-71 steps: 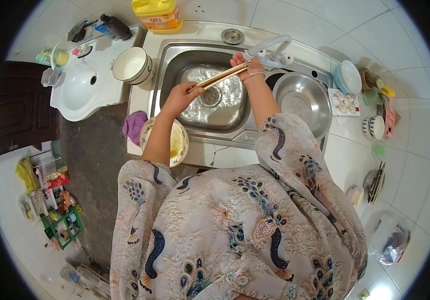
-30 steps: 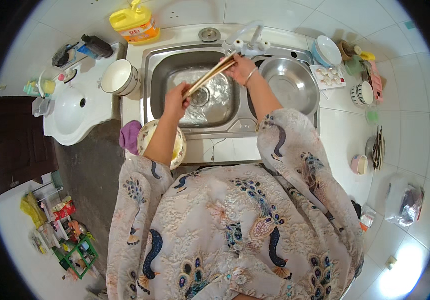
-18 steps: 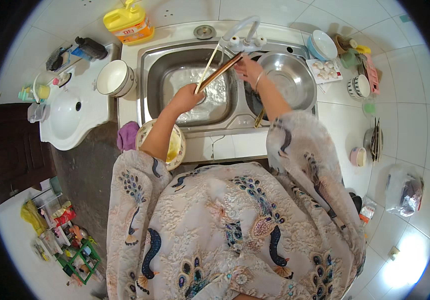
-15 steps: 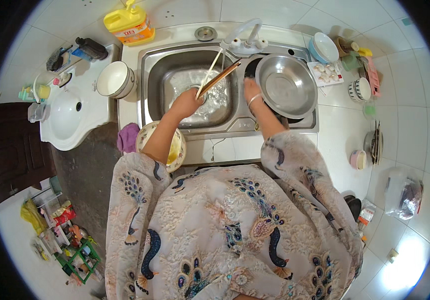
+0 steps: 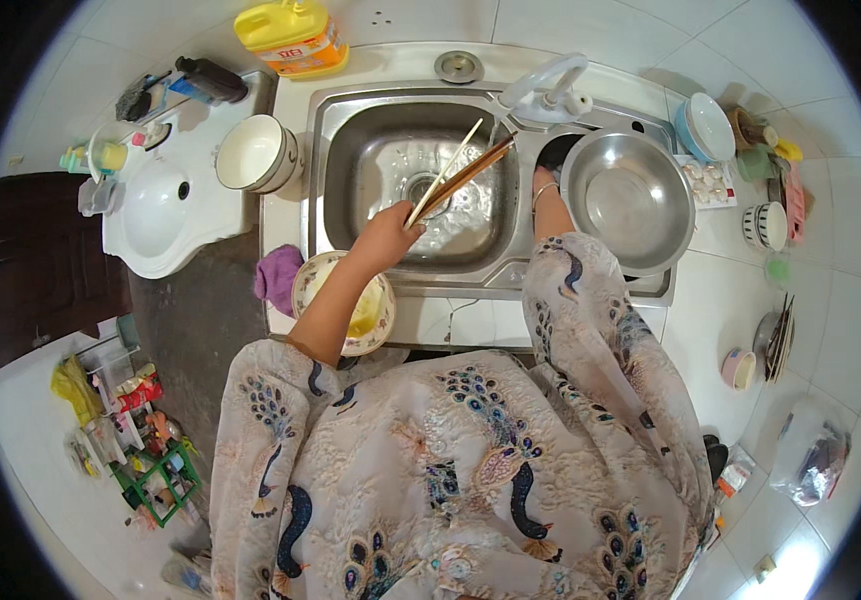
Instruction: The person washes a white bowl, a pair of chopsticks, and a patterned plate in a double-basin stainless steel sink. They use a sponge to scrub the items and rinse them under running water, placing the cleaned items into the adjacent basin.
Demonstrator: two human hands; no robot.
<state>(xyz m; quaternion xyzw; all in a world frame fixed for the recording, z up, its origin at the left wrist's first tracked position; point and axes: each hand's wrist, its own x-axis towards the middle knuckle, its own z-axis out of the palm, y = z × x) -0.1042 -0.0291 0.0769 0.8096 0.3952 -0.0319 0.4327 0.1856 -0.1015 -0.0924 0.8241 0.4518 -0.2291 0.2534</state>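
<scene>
My left hand [image 5: 391, 235] is closed round a bundle of chopsticks [image 5: 471, 172], several brown and at least one pale. Their far ends point up and right over the left sink bowl [image 5: 351, 180], near a thin stream from the white tap [image 5: 541, 88]. Water lies shallow in that bowl. My right hand [image 5: 547, 180] reaches into the dark, smaller bowl on the right, against the left side of a round steel basin [image 5: 626, 200]. The fingers are hidden there, so their pose does not show. The basin rests over the smaller bowl.
Under my left forearm a patterned bowl [image 5: 383, 310] with something yellow stands by a purple cloth [image 5: 278, 278]. Stacked white bowls [image 5: 251, 152] and a yellow jug [image 5: 293, 38] are at left. A blue bowl [image 5: 706, 127] and an egg tray [image 5: 709, 184] sit right of the basin.
The whole view has shifted. My right hand has gone from above the divider down into the smaller bowl beside the basin. The left hand has drawn slightly nearer with the chopsticks.
</scene>
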